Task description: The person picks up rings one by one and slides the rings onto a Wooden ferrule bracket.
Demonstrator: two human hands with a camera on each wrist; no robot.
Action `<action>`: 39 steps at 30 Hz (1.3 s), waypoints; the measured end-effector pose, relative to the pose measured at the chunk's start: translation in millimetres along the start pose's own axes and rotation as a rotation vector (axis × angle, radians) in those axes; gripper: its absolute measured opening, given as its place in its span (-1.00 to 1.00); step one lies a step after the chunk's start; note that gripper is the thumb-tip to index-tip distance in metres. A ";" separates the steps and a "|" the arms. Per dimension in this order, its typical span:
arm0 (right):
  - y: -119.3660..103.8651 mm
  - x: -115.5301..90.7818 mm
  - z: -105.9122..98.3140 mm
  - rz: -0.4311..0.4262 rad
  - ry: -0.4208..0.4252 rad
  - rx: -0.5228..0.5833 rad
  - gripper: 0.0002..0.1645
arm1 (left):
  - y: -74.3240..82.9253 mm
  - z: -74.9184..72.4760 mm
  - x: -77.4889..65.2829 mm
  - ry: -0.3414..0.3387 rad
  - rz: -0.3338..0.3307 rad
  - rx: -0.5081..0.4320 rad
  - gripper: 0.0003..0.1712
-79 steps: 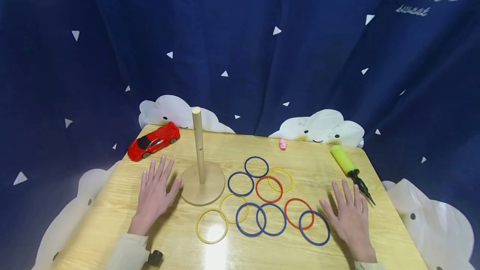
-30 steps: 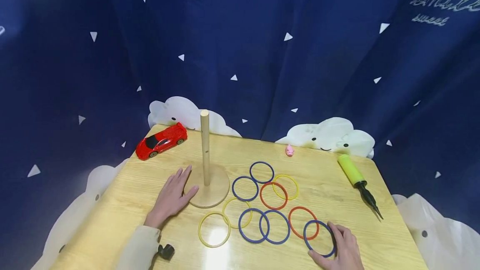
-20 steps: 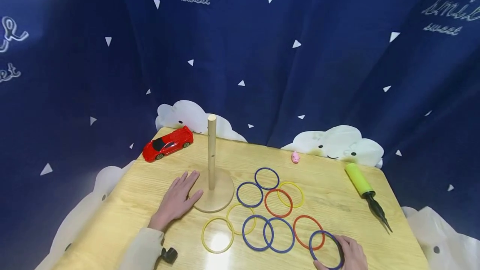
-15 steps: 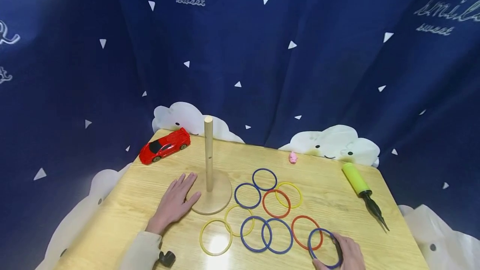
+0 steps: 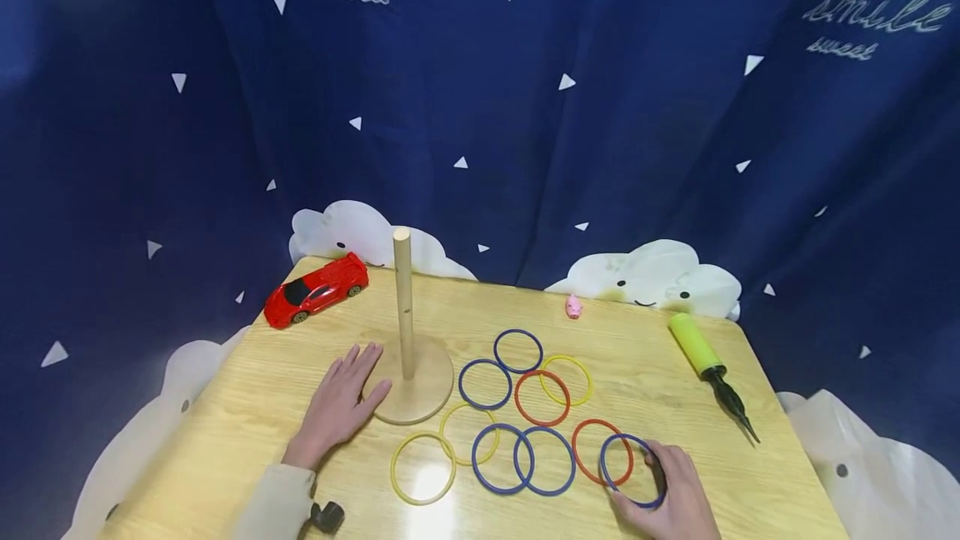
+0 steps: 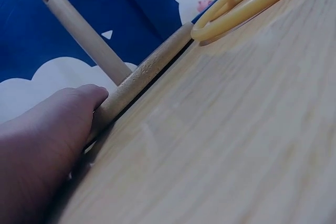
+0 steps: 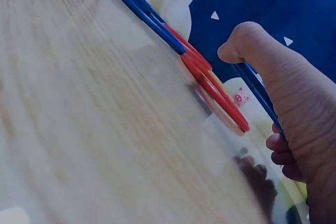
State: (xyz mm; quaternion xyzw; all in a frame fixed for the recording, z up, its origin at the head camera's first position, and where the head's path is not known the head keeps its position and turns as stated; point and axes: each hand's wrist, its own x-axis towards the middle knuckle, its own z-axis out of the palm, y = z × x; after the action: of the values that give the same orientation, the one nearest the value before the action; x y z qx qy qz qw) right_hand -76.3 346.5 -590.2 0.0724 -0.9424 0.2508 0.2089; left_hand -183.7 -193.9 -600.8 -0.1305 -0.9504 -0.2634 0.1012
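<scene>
Wears a plain, pale cream sleeve [image 5: 276, 503] on the left. Bears a small, blocky black fitting [image 5: 327, 517] just beside its wrist end (too small to make out in detail). Has left hand [image 5: 333, 408] and right hand [image 5: 678, 494] bare.

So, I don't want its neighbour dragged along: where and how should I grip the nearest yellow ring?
Probably pinch the nearest yellow ring by its left rim, coming from the left: that stretch lies clear, while its far right side crosses another yellow ring. Its thin rim suits pinching.
</scene>
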 end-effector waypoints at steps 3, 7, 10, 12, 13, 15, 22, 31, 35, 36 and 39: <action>-2.9 6.4 -1.1 -0.036 0.006 -0.008 0.05 | -1.3 -0.5 0.4 0.000 0.002 -0.005 -0.16; -8.9 19.6 -3.6 -0.099 0.013 -0.008 0.07 | -1.4 -0.6 1.5 0.001 -0.002 -0.006 -0.16; -15.8 32.0 -6.4 -0.128 0.014 0.034 0.02 | -0.9 -0.9 2.7 0.009 0.001 -0.011 -0.16; -20.3 40.2 -8.7 -0.139 0.008 0.069 -0.02 | -0.4 -0.7 2.7 0.017 0.006 -0.014 -0.17; -22.4 44.6 -9.9 -0.147 0.005 0.087 -0.04 | -0.1 -0.5 2.7 0.020 0.008 -0.014 -0.17; -26.2 53.6 -12.4 -0.161 -0.001 0.111 -0.07 | 0.3 0.1 2.8 0.022 0.014 -0.012 -0.17; -42.6 91.5 -16.2 -0.224 -0.001 0.100 -0.07 | 0.5 -0.8 3.1 0.009 0.008 -0.018 -0.17; -65.7 137.2 -10.1 -0.304 -0.008 0.102 -0.04 | -3.4 -2.5 7.4 -0.017 -0.001 -0.009 -0.15; -77.3 159.9 -10.8 -0.344 -0.038 0.104 -0.06 | -1.5 -3.9 5.0 -0.021 -0.012 -0.017 -0.14; -80.2 165.6 -11.7 -0.353 -0.046 0.111 -0.05 | -0.9 -3.9 4.4 -0.021 -0.012 -0.017 -0.14; -88.3 181.4 -15.2 -0.390 -0.059 0.131 -0.04 | 0.4 -3.1 3.0 -0.021 -0.010 -0.021 -0.15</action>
State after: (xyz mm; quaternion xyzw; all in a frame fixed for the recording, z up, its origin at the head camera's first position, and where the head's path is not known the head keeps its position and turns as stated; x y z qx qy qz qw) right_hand -213.3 272.2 -461.1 0.2744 -0.8979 0.2643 0.2205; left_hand -186.0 -194.6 -597.2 -0.1297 -0.9493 -0.2724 0.0885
